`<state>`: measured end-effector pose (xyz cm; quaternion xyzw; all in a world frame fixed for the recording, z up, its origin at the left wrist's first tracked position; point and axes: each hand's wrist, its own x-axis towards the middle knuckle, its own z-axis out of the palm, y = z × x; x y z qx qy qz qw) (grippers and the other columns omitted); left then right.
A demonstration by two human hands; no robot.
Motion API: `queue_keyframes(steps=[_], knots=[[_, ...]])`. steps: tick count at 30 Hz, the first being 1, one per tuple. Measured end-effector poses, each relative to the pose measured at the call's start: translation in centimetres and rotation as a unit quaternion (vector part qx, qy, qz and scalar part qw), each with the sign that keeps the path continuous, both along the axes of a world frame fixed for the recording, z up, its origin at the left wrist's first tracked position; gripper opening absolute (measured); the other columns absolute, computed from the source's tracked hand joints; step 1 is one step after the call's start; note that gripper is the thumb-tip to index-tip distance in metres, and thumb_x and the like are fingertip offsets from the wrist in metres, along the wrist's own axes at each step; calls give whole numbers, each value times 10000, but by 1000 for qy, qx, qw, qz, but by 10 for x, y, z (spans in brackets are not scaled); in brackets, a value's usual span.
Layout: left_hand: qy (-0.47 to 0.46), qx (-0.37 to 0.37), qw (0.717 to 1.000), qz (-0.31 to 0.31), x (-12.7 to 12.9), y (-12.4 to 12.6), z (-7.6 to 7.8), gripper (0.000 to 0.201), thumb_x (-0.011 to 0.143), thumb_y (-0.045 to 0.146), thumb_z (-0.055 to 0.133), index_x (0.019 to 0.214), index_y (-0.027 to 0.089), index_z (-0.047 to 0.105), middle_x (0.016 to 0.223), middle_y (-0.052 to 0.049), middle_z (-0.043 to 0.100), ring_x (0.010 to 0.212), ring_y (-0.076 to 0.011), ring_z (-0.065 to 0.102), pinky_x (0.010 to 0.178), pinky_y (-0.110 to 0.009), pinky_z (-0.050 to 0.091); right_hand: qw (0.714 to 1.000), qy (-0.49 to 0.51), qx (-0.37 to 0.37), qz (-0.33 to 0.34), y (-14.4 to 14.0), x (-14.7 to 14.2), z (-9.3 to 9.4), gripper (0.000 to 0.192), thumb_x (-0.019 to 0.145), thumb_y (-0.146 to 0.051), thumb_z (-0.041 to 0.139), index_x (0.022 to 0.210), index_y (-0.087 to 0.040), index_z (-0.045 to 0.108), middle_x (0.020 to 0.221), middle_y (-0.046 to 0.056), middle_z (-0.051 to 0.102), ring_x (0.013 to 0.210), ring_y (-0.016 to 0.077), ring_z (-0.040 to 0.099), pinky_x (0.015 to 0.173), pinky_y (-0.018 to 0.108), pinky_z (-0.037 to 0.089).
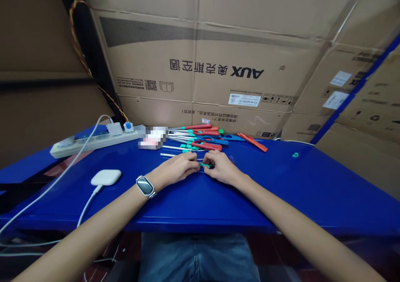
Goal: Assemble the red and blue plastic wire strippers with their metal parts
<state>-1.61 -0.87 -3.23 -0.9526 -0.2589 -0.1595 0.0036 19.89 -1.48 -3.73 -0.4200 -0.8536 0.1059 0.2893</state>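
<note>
Gripping green piece, both hands

Table: smooth, glossy blue surface, looks like painted metal. Tools at far edge: bare metal shafts, red, green, blue plastic handles. Boxes behind: matt brown corrugated cardboard, paper labels. Power strip, charger case: smooth white plastic. Watch: glossy face.

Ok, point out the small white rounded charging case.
The small white rounded charging case lies on the blue table, left of the left hand, below the power strip.
</note>
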Motion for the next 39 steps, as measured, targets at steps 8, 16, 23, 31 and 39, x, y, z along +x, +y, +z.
queue_keyframes(steps=[8, 16, 23, 31, 39], knots=[[1, 6, 1000, -13, -1, 2, 3, 253, 995, 242, 464, 924, 185, 700, 898, -44, 555, 814, -156, 532, 740, -245, 415, 1000, -8, -10, -21, -1, -4, -1, 100, 706, -90, 631, 732, -177, 591, 721, 6, 608, 685, 139, 535, 636, 247, 388], [-3, 5, 1000, -15, -2, 4, 0, 276, 1005, 275, 445, 941, 199, 703, 907, -43, 559, 823, -155, 536, 736, -249, 418, 999, -19, -14, -35, 2, -5, -3, 104, 702, -89, 625, 736, -180, 586, 717, 1, 597, 661, 134, 518, 605, 238, 357], [-7, -14, 1000, -9, -1, 1, 3, 250, 989, 249, 452, 934, 199, 690, 922, -50, 570, 852, -163, 556, 797, -273, 445, 999, -16, -34, -26, -1, 0, 2, 102, 759, -124, 655, 695, -179, 596, 736, 3, 585, 658, 127, 526, 618, 239, 366], [-24, -29, 995, 90, -2, -8, 13, 369, 838, 284, 639, 1184, 175, 570, 1148, -99, 581, 1073, -265, 538, 947, -395, 448, 999, -40, -15, -24, -5, 2, 0, 104, 750, -89, 599, 808, -175, 593, 770, 23, 590, 716, 155, 551, 675, 267, 406], [-27, -87, 991, 94, -3, -2, 6, 290, 938, 267, 493, 1191, 201, 619, 1128, -76, 658, 979, -209, 630, 876, -318, 482, 998, -51, -22, -33, -5, 4, 0, 261, 802, -136, 622, 1057, -169, 665, 934, 60, 551, 779, 161, 570, 750, 295, 447]])
